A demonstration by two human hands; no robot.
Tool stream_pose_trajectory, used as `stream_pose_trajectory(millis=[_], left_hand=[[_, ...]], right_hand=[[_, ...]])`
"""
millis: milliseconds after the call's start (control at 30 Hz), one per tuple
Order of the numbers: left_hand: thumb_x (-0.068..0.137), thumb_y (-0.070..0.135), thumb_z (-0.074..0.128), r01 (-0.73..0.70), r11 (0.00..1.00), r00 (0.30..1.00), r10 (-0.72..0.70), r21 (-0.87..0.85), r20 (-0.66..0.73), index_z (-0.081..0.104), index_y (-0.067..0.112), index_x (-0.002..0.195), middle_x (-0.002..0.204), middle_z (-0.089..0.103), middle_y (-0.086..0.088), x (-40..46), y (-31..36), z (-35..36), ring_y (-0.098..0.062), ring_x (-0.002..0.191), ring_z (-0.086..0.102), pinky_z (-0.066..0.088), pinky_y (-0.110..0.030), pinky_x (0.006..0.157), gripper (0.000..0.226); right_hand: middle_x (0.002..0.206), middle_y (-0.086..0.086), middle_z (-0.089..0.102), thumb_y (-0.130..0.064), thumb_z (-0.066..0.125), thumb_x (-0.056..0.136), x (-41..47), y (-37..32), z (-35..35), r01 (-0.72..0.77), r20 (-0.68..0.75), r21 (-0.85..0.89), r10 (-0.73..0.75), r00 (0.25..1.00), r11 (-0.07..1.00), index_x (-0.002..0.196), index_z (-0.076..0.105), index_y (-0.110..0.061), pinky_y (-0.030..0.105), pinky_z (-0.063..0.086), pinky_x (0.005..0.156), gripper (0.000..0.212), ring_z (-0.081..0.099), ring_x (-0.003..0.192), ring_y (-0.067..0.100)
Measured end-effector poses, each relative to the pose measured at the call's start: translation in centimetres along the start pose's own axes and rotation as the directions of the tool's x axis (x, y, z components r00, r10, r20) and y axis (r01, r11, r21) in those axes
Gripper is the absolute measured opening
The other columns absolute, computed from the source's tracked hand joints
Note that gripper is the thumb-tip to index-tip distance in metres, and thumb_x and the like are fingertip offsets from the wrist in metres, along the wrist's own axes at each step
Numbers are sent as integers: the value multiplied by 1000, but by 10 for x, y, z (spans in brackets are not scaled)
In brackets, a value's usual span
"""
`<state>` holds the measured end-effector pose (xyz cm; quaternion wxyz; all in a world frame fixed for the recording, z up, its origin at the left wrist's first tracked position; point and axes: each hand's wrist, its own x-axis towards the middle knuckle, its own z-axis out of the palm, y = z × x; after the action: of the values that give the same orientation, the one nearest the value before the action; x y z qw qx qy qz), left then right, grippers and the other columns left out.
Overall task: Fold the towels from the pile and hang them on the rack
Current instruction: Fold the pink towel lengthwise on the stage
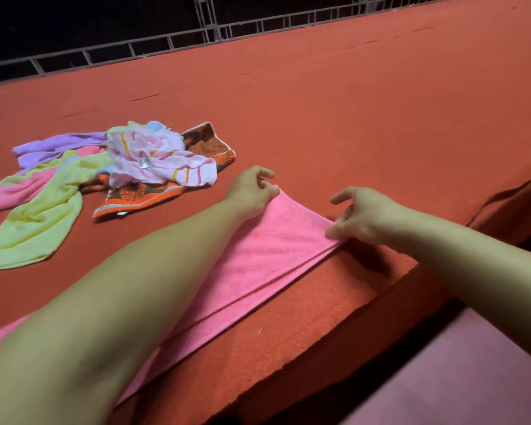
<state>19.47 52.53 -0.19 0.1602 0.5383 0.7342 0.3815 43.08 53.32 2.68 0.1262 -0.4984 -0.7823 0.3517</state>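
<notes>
Both hands pinch the far end of a folded pink towel (258, 259) near the front edge of the red-covered surface (365, 102).

The left hand (252, 191) grips the towel's far left corner between thumb and curled fingers; the right hand (362, 216) pinches the far right corner with thumb and forefinger, the other fingers loosely spread above. The towel lies in a long doubled strip running along the surface's front edge, its layered edges showing on the side toward the person, and it passes under the left forearm. Toward the left of the surface, well apart from the pink towel, lies the pile of towels (111, 176): a yellow-green one (40, 222), a lilac one (59, 145), a pale pink striped one (163, 157) on top, and an orange-and-brown patterned one (154, 191) underneath. A metal railing (172, 41) runs along the surface's far edge.
</notes>
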Motion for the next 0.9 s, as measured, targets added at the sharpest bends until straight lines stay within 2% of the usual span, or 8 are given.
stream_pose_trajectory(millis=[67, 100, 200, 333, 500, 667, 767, 900], left_hand=[[87, 30, 71, 7, 995, 1000, -6, 101, -13, 58, 33, 103, 76, 63, 21, -4, -10, 13, -10, 91, 63, 46, -36, 94, 21], [87, 33, 71, 9, 992, 1000, -5, 127, -29, 57, 35, 100, 77, 64, 22, -5, -12, 15, -9, 93, 63, 45, -38, 96, 20], [84, 35, 74, 13, 989, 1000, -11, 146, -13, 58, 33, 105, 84, 65, 19, -3, -9, 9, -11, 95, 64, 47, -36, 93, 26], [85, 39, 71, -34, 953, 998, 50, 300, -48, 61, 30, 111, 103, 68, 15, -10, 5, -7, -13, 104, 60, 46, -35, 93, 29], [89, 32, 65, -110, 942, 981, 154, 316, -120, 62, 32, 109, 105, 67, 17, -62, 13, -24, -15, 100, 57, 46, -34, 87, 20], [88, 27, 64, -128, 934, 962, 199, 334, -188, 61, 35, 103, 100, 65, 20, -159, -5, -59, -13, 87, 54, 45, -34, 82, 18], [86, 25, 67, -60, 905, 954, 176, 421, -242, 62, 33, 103, 103, 65, 19, -231, -26, -90, -16, 91, 56, 46, -34, 82, 20], [83, 27, 71, 106, 840, 931, 104, 532, -351, 65, 32, 99, 101, 66, 17, -307, -52, -132, -18, 92, 58, 41, -35, 81, 18]], right_hand=[[99, 3, 72, -22, 86, 71, 0, 6, 5, -5, -21, -108, 2, 1000, 994, 132, 52, -16, 28, 48, 87, 70, 66, 98, 22], [98, 1, 72, -24, 86, 71, 0, 8, 7, 12, -32, -130, -16, 999, 991, 132, 51, -17, 28, 47, 88, 70, 65, 100, 22], [89, -4, 69, -25, 84, 74, -2, 7, 10, 50, -53, -158, -59, 997, 986, 131, 51, -17, 24, 40, 77, 66, 63, 92, 18], [90, -2, 67, -28, 86, 72, -5, 5, 5, 25, -62, -102, -31, 998, 995, 126, 55, -16, 24, 40, 74, 63, 62, 83, 16], [88, -10, 62, -31, 78, 79, -30, -13, 13, 158, -197, -162, -189, 962, 974, 119, 60, -23, 27, 42, 73, 44, 57, 80, 13], [83, -14, 62, -28, 70, 87, -66, -49, 59, 325, -65, -161, -338, 939, 932, 114, 62, -25, 26, 39, 73, 28, 54, 81, 9], [88, -11, 66, -25, 69, 87, -87, -73, 94, 436, -11, -141, -441, 897, 889, 111, 65, -25, 26, 38, 72, 24, 58, 85, 12], [89, -9, 68, -24, 70, 86, -106, -99, 140, 593, 38, -92, -592, 805, 800, 108, 67, -25, 28, 40, 73, 23, 51, 71, 7]])
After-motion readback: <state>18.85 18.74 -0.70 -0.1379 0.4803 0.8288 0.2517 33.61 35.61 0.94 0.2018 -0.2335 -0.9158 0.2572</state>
